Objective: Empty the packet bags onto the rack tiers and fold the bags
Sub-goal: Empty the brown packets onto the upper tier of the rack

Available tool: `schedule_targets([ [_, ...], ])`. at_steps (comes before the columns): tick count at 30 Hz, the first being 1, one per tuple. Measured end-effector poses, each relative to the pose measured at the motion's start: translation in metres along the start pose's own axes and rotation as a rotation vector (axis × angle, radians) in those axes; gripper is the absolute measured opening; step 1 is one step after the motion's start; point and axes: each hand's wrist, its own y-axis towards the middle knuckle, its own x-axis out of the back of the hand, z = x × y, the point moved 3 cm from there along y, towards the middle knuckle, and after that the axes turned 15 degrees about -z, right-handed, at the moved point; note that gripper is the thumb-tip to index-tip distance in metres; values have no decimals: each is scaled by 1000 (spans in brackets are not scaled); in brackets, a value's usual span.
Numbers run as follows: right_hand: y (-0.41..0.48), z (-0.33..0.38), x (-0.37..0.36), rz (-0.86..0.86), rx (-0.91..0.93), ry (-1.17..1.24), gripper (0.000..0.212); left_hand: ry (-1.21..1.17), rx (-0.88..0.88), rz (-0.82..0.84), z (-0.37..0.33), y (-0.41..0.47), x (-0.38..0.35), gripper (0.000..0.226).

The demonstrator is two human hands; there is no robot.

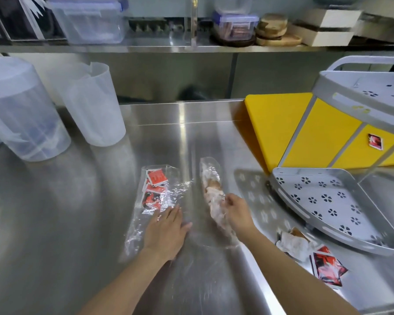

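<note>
Counter (55, 223): steel, one; runs off the frame on the left, right and near sides.
Rack (341, 201): one, grey, two tiers seen. Lower tier sits on the counter at right; upper tier (373, 96) cut off by the right edge. Both tiers bare of packets as far as visible.
Cutting board (280, 123): one, yellow, behind the rack; partly hidden by the rack posts and upper tier.
Jugs: two translucent, far left. The larger (21, 114) is cropped by the left edge; the smaller (93, 105) stands just beside it.
Red-packet bag (152, 198): one clear bag, flat on the counter, centre. Red packets inside, at least three; exact count unclear through the glare.
Pale-packet bag (210, 192): one clear bag, just right of the first. Contents whitish-brown, count not readable.
Loose packets: a small pile (314, 253) at the near corner of the lower tier, pale and red ones overlapping, number unclear. One lone red packet (375, 142) on the cutting board.
Left hand (166, 230): open, palm down, flat on the red-packet bag's near end.
Right hand (237, 212): fingers closed, pinching the pale-packet bag at its middle.
Shelf (146, 47): above, blurred; lidded tubs and wooden discs, details hard to make out.
</note>
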Motion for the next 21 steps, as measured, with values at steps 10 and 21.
schedule_targets([
  [10,21,-24,55,-14,-460,3,11,128,138,187,24,27,33,49],
  [21,-23,10,-12,19,766,-759,51,-246,11,-70,-51,28,5,52],
])
